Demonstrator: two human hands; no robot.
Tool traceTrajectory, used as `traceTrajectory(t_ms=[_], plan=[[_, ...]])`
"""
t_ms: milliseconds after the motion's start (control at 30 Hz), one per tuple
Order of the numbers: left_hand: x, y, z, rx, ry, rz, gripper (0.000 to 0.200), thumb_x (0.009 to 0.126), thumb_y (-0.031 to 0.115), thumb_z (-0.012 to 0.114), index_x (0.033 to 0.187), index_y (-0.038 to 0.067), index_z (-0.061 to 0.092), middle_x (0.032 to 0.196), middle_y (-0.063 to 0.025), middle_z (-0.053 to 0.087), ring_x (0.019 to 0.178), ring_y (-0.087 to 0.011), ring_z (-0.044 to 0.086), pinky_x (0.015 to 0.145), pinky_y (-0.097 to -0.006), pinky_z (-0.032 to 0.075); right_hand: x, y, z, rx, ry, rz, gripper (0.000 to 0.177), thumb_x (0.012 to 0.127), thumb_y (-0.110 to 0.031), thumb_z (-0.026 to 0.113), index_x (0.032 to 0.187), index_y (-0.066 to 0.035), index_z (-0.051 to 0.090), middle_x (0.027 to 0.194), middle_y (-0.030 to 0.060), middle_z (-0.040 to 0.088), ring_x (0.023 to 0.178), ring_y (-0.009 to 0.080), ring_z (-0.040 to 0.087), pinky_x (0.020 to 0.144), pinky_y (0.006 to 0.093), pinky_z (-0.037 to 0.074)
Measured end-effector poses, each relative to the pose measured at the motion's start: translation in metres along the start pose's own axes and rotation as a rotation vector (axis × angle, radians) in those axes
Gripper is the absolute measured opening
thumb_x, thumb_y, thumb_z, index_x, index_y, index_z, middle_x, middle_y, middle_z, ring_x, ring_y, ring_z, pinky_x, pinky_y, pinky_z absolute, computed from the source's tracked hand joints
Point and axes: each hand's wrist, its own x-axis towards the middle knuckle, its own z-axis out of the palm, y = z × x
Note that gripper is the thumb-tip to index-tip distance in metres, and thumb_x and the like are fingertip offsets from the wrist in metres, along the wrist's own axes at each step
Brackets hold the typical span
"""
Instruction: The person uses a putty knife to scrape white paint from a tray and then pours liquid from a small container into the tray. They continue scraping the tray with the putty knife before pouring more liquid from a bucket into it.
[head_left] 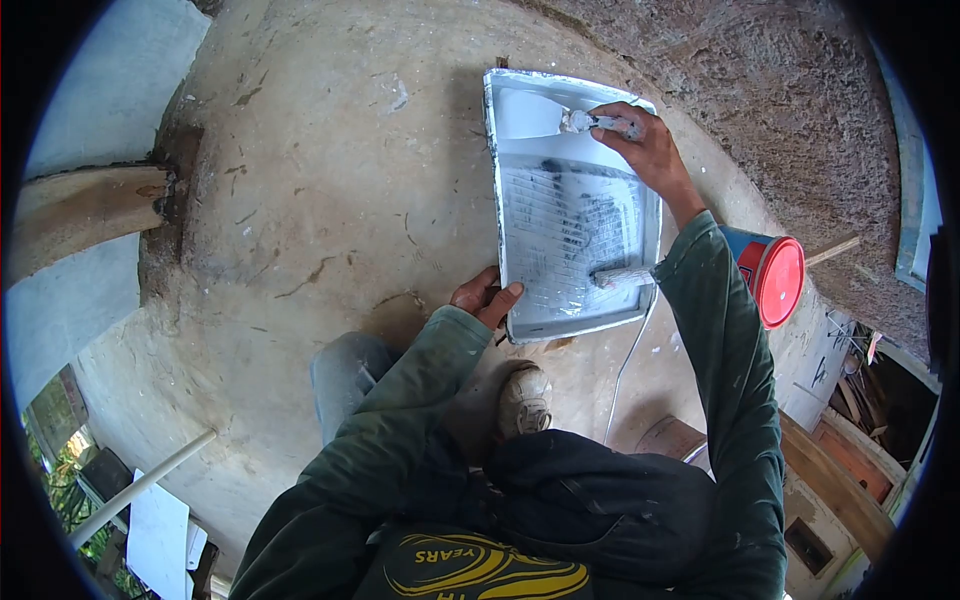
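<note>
My right hand (645,150) is closed round the short, paint-smeared handle of a flat tool (580,121). From it a wide, pale head fans out to the left, inside the upper end of a paint tray (570,332). White paint (590,152) coats this end; the ribbed slope below is streaked white and dark. At the tray's lower left edge, my left hand (488,297) grips the rim, thumb on top and fingers underneath. A white-smeared handle (622,277) lies inside the tray toward its right rim, partly hidden by my right sleeve.
Right of my forearm is a bucket with a red lid (781,283). A thin pale wire (627,370) runs down from the tray's right side. My shoe (525,398) is just below the tray. A wooden beam (90,220) juts in at left, and a rough wall (790,110) rises upper right.
</note>
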Motion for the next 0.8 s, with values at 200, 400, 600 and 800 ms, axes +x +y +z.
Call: traceTrajectory(t_ms=[200,400,600,800], plan=[[0.002,-0.004,-0.002,0.075,0.021,-0.062,0.049,0.095,0.029,0.061,0.128,-0.005,0.050,0.119,-0.0120,0.061,0.109,-0.0163,0.055,0.095,-0.0304,0.043,-0.004,-0.019,-0.029,-0.348,0.122,-0.134,0.029,0.082,-0.022,0.073,0.108,-0.013,0.069,0.097,0.0145,0.065,0.093,0.0292,0.064,0.084,0.0389,0.051],[0.002,-0.004,-0.002,0.042,0.011,-0.032,0.049,0.095,0.028,0.061,0.129,-0.005,0.049,0.120,-0.0129,0.060,0.110,-0.0169,0.055,0.095,-0.0313,0.044,-0.020,-0.049,-0.061,-0.564,0.231,-0.299,0.027,0.079,-0.016,0.073,0.106,-0.015,0.069,0.090,0.0101,0.062,0.085,0.0250,0.057,0.084,0.0347,0.043],[0.006,-0.015,-0.003,0.063,0.032,-0.034,0.048,0.095,0.027,0.060,0.129,-0.005,0.049,0.120,-0.0130,0.061,0.110,-0.0173,0.055,0.096,-0.0321,0.043,-0.045,-0.090,-0.080,-0.770,0.317,-0.331,0.029,0.078,-0.016,0.074,0.107,-0.016,0.069,0.090,0.0068,0.059,0.085,0.0246,0.050,0.080,0.0371,0.044],[0.008,-0.023,-0.008,0.115,0.053,0.049,0.044,0.093,0.031,0.062,0.125,0.002,0.054,0.103,-0.0073,0.067,0.080,-0.0105,0.059,0.065,-0.0258,0.049,-0.063,-0.110,-0.095,-0.879,0.395,-0.396,0.031,0.077,-0.018,0.074,0.108,-0.018,0.070,0.092,0.0052,0.058,0.087,0.0234,0.051,0.078,0.0377,0.045]])
